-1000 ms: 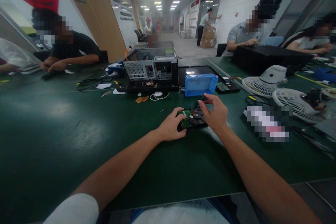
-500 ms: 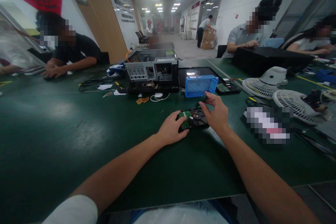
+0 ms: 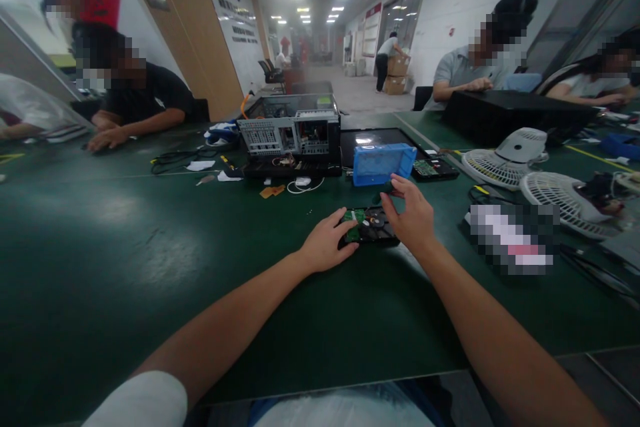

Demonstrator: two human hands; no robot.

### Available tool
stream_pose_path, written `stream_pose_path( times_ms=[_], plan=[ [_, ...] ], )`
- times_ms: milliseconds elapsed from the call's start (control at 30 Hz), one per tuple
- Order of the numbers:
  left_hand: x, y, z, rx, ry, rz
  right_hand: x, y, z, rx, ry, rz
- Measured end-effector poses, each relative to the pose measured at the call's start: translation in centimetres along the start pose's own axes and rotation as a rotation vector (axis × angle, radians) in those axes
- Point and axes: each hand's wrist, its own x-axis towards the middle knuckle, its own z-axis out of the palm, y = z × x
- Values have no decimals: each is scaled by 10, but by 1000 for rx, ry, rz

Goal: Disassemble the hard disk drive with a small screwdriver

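Note:
A hard drive (image 3: 375, 223) lies flat on the green table, its green circuit board and round hub facing up. My left hand (image 3: 326, 240) is closed around its left end, with the thumb at the near edge and fingers across the board. Above the drive's right end, my right hand (image 3: 411, 213) is raised with thumb and fingers pinched on a small dark piece (image 3: 381, 196). The kind of piece is too dark and blurred to make out. Just behind this hand a blue plastic tray (image 3: 383, 165) stands on its side.
An opened computer case (image 3: 287, 133) stands at the back, with paper scraps and a white cable (image 3: 306, 188) before it. Another drive with a circuit board (image 3: 431, 168) lies right of the tray. White fan parts (image 3: 500, 163) are to the right. Several people sit around the table.
My right hand's pinched fingers shift very slightly, and the dark piece shows more clearly. My left hand stays on the hard drive. At the far left, a person's hands move apart a little.

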Motion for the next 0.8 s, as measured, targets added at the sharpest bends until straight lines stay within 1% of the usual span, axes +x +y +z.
stream_pose_path(
  times_ms=[100, 267, 433, 633, 800],
  plan=[
    [1, -1, 1, 3, 1, -4, -1, 1, 1, -12, 36, 8],
    [1, 0, -2, -4, -17, -22, -1, 4, 0, -55, 47, 30],
    [1, 2, -6, -13, -32, -49, 1, 6, -3, -84, 24, 58],
    [2, 1, -2, -35, -24, -50, 0, 8, -3, -43, 17, 74],
    [2, -1, 0, -54, -14, -54, -3, 5, 1, -25, 5, 94]
  ],
)
